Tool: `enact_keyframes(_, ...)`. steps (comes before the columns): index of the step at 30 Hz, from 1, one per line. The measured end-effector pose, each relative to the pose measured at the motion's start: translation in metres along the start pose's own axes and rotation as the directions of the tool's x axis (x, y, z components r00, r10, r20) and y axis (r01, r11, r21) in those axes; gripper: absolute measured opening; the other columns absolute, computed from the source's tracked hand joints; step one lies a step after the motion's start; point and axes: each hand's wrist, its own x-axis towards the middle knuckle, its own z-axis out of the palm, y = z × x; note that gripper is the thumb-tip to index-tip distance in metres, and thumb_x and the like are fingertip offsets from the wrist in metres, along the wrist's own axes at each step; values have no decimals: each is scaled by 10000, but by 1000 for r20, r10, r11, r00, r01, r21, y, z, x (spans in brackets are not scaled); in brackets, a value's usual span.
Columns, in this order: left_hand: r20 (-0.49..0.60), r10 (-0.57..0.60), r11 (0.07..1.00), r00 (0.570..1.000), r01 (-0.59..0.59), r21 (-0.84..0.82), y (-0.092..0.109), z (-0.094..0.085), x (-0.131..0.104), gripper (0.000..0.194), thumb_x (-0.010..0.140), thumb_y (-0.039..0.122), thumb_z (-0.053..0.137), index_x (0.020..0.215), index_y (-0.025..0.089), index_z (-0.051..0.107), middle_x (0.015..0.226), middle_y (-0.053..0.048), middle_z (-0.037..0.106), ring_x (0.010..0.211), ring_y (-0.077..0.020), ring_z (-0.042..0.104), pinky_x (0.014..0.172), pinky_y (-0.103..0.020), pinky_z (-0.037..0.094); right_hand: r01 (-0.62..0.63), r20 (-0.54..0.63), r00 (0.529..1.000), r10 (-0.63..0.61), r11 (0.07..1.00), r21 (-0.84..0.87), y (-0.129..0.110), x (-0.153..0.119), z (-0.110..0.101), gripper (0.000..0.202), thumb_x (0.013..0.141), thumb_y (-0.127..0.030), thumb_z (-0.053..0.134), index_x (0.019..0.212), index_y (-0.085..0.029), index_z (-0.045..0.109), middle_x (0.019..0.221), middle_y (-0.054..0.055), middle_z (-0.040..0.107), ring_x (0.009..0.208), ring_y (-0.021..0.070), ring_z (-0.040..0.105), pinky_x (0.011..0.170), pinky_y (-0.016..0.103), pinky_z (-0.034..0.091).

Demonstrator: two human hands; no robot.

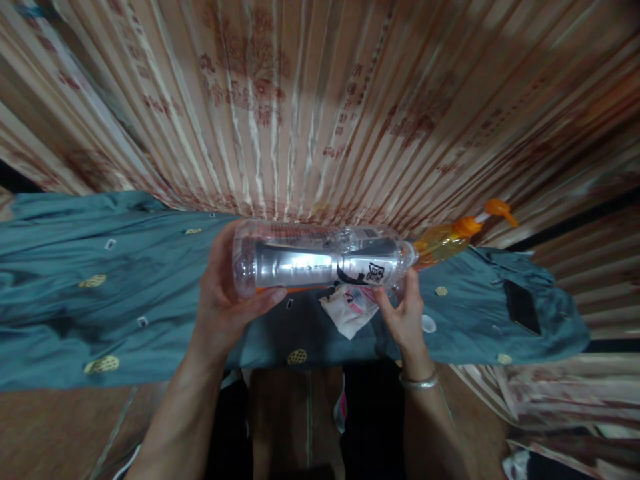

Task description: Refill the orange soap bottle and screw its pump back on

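A large clear plastic bottle (300,261) with a silver label lies on its side in the air between my hands, its mouth pointing right. My left hand (220,300) is wrapped round its base, thumb along the near side. Near the neck, my right hand (403,310) grips the bottle with thumb and fingers. Just past the mouth is an amber pump bottle (440,243) with an orange pump head; whether the two bottles touch I cannot tell. A white crumpled packet or tissue (350,321) lies below the clear bottle, and a small white round cap (429,323) sits beside my right hand.
A teal cloth (165,287) with yellow patterns covers the long surface before me. A dark phone (521,307) lies on its right part. Behind hangs a pleated beige curtain (300,133). Tiled floor (65,427) and my legs show below.
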Motion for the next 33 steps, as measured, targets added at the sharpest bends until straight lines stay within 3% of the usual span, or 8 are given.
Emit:
enact_keyframes(7,23,7,1000,1000,-7,-3,1,-1,0,805,701,428,1013,1440,365,699,1380,-49,740,1271,-311,718,1092,-472,657,-7,7,1000,7,1000,10,0,0,0,689,907,-510,732,1485,-177,560,1290,163,743,1200,341,720,1099,549,575)
enact_keyframes(15,48,62,998,997,-62,2,-4,-4,2,827,739,452,998,1479,284,668,1367,-71,748,1248,-269,729,1040,-409,643,-4,-7,1000,4,1000,-3,-1,0,0,667,900,-533,732,1449,-189,573,1253,151,746,1155,329,718,1069,526,580)
enact_keyframes(19,46,74,997,996,-73,-21,-4,-3,4,855,703,466,1024,1475,329,685,1343,-43,765,1221,-231,744,1016,-334,635,0,3,1000,0,1000,-8,0,0,0,656,908,-523,725,1453,-193,571,1242,143,749,1134,320,723,1056,514,586)
enact_keyframes(26,35,105,994,994,-105,-7,-5,-3,3,855,687,463,1034,1467,345,703,1345,-43,771,1223,-222,734,1012,-326,639,12,4,1000,-12,1000,-5,0,-1,0,681,921,-513,723,1493,-185,552,1300,159,739,1221,338,715,1115,558,579)
enact_keyframes(33,31,59,997,998,-58,-47,-4,-2,3,871,660,420,1053,1459,369,710,1343,5,783,1231,-166,742,1039,-229,600,17,5,1000,-17,1000,-2,2,0,0,702,920,-546,728,1510,-207,555,1365,167,722,1250,347,709,1140,594,568)
